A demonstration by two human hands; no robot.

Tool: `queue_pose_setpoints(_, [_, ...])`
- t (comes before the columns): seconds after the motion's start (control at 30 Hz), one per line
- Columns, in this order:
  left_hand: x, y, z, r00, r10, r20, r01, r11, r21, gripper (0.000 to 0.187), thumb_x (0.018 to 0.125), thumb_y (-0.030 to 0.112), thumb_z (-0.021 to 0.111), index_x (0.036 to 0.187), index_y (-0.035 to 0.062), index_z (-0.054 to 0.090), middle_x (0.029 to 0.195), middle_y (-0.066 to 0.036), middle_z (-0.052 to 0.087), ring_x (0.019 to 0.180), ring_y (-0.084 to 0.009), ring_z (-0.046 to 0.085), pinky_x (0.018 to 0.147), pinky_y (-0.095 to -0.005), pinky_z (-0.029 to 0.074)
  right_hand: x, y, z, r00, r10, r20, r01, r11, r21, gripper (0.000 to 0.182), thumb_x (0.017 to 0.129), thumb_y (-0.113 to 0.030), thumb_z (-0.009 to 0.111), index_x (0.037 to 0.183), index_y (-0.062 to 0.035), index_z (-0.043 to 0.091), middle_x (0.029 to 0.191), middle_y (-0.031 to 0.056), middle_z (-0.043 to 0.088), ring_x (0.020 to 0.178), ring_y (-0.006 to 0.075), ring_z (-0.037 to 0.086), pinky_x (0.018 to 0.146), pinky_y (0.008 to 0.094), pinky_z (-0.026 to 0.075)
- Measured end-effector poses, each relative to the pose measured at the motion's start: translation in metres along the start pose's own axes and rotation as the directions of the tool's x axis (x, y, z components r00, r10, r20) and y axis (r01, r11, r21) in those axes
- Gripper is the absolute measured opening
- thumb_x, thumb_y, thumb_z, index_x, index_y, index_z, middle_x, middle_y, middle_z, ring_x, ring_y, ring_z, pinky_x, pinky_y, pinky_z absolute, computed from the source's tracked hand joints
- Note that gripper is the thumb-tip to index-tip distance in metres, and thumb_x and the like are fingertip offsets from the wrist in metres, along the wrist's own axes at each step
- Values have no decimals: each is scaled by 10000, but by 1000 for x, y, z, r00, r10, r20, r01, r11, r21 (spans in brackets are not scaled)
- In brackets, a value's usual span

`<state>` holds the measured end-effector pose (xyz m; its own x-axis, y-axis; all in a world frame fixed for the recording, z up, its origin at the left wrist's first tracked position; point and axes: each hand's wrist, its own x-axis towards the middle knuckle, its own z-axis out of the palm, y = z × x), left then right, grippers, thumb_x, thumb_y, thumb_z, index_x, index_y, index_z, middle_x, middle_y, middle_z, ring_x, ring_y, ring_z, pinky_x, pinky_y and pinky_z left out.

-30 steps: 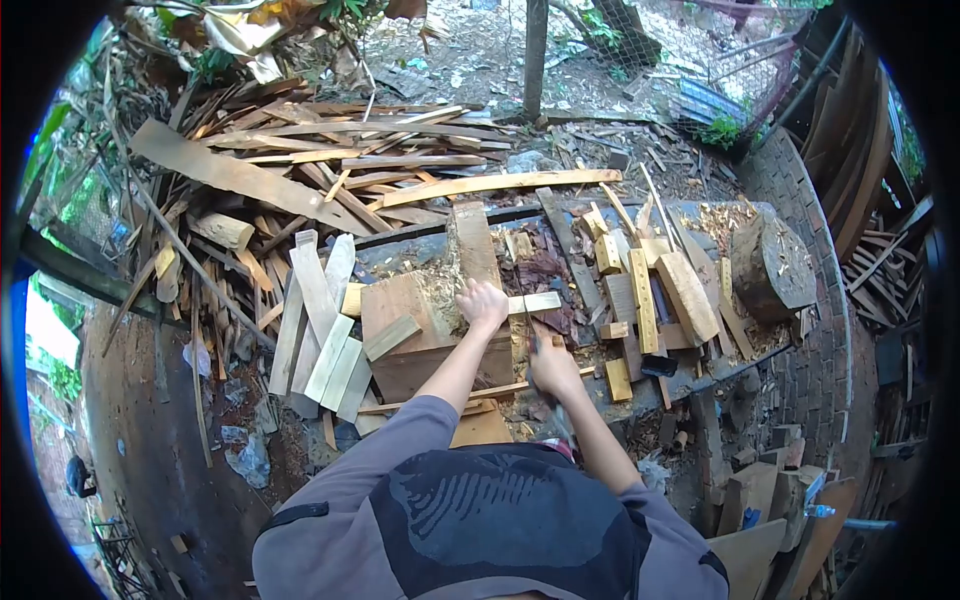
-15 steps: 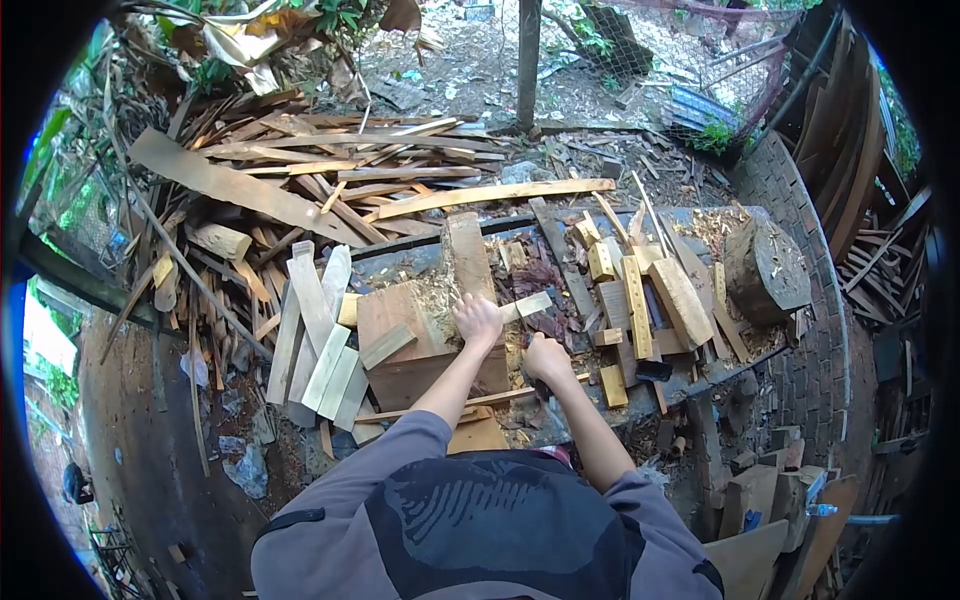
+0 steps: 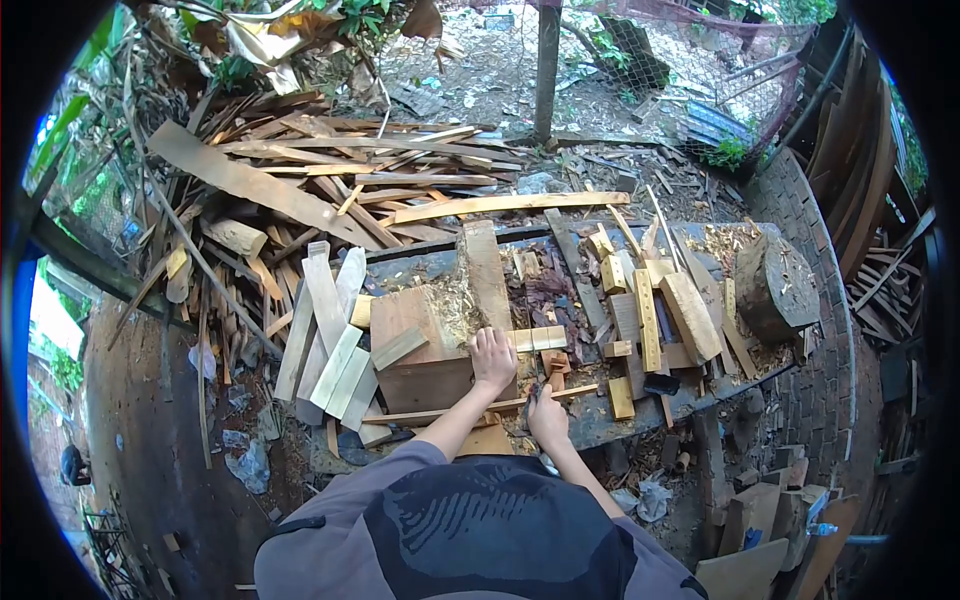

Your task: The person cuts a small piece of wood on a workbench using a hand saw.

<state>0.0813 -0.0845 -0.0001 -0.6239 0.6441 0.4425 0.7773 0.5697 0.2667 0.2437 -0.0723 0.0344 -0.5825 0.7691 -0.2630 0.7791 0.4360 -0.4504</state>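
My left hand lies at the front right edge of a large wooden block, its fingers closed over one end of a short pale wood strip. The strip's other end sticks out to the right, past the block. Just below that end, my right hand is wrapped around the dark handle of a tool. A thin part of the tool points up towards the strip; its exact kind is too small to make out. A reddish-brown wood piece is close to the tool.
Several pale boards lean left of the block. To the right lie a yellow strip with holes, a thick wooden bar and a round log. Scrap wood is heaped behind the bench; a wire fence stands beyond.
My right hand has moved down and is closer to the body, showing more of the tool. The pale strip now lies nearly level instead of tilted. The whole view has shifted slightly.
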Motion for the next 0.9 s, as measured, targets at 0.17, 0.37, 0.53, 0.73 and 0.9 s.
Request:
queue_pose_setpoints(0.17, [30, 13, -5, 950, -284, 130, 282, 959, 32, 339, 848, 325, 522, 903, -8, 555, 970, -171, 500, 991, -318, 458, 876, -453, 342, 8, 5, -9, 1000, 6, 16, -6, 1000, -4, 316, 924, -286, 492, 1006, 11, 419, 732, 304, 620, 711, 480, 619, 648, 554, 501])
queue_pose_setpoints(0.37, [46, 9, 0, 947, -240, 212, 239, 971, 28, 365, 827, 298, 500, 989, -24, 558, 1083, -199, 519, 1049, -323, 466, 910, -441, 355, 4, -1, -10, 999, 17, 47, -18, 1000, 17, 334, 918, -291, 500, 1027, 14, 417, 761, 304, 623, 732, 472, 622, 665, 550, 500])
queue_pose_setpoints(0.53, [50, 12, 8, 878, -422, 226, 393, 905, 162, 614, 820, 304, 476, 1306, -68, 430, 1436, -291, 317, 1382, -396, 222, 1130, -520, 133, 1, -9, -20, 998, 34, 50, -33, 999, -28, 348, 906, -302, 516, 1063, -14, 402, 776, 270, 639, 736, 442, 644, 661, 521, 521])
queue_pose_setpoints(0.73, [61, 10, 23, 753, -605, 257, 582, 796, 169, 685, 872, 349, 456, 1428, -13, 288, 1491, -297, 199, 1411, -385, 165, 1125, -551, 96, -9, -36, -57, 988, 19, 151, -7, 997, -79, 374, 916, -315, 515, 1090, -5, 400, 840, 282, 643, 779, 434, 654, 684, 495, 531])
queue_pose_setpoints(0.9, [56, 13, 14, 821, -521, 234, 498, 854, 153, 665, 873, 347, 447, 1410, -22, 315, 1470, -288, 259, 1389, -390, 219, 1120, -563, 114, 1, -42, -42, 983, 120, 140, -117, 993, -31, 373, 928, -311, 492, 1110, 1, 397, 837, 292, 643, 819, 427, 656, 719, 506, 523])
